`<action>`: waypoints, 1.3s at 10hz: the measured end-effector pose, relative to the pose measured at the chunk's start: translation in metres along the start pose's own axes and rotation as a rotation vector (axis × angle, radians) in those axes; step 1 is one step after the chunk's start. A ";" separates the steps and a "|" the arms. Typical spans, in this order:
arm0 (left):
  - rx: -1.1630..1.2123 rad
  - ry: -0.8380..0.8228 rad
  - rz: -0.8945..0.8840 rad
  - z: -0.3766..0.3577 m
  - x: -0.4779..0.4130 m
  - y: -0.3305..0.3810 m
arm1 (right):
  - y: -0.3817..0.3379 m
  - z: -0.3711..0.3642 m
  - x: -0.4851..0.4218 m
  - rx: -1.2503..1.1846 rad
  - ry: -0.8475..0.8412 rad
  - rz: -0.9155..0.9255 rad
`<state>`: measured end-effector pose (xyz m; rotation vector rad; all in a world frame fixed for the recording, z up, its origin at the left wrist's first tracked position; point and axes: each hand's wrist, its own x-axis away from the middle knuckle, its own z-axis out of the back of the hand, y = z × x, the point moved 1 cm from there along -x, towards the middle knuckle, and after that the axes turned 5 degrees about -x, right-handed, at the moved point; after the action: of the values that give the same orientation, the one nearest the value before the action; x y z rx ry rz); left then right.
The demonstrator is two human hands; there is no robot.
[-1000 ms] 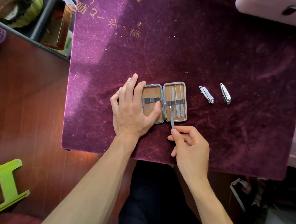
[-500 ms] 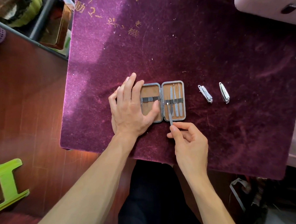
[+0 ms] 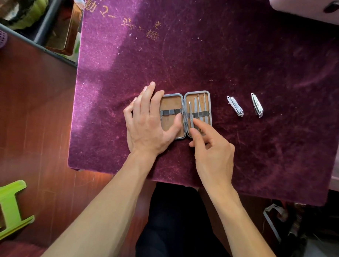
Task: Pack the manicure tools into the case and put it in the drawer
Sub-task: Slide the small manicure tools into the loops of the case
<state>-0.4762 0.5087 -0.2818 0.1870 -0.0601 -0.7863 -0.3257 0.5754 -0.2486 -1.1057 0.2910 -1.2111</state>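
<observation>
Right hand (image 3: 213,151) fingers (image 3: 201,125) pinch tweezers (image 3: 191,116) — inside case (image 3: 186,135).

A table covered in purple velvet cloth (image 3: 220,59) holds an open manicure case (image 3: 185,114) and, well right of it, 2 nail clippers (image 3: 235,106) (image 3: 257,105).

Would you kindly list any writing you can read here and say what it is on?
Gold characters on the purple cloth, top edge: partly cut off and upside down, not readable.
Markings on the two nail clippers: too small to read.
Open case: no text visible.
</observation>
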 end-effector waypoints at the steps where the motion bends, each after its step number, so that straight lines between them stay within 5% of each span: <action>1: -0.003 0.001 -0.003 -0.001 0.000 0.000 | -0.002 0.001 -0.002 0.036 0.014 0.018; 8: -0.006 0.006 -0.004 0.001 0.000 0.001 | -0.005 0.021 -0.008 0.205 -0.138 0.304; 13: -0.011 0.023 -0.008 -0.001 0.001 0.000 | -0.011 0.009 -0.018 0.257 -0.090 0.313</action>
<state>-0.4758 0.5081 -0.2824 0.1857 -0.0335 -0.7926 -0.3331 0.5960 -0.2417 -0.8520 0.2229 -0.8898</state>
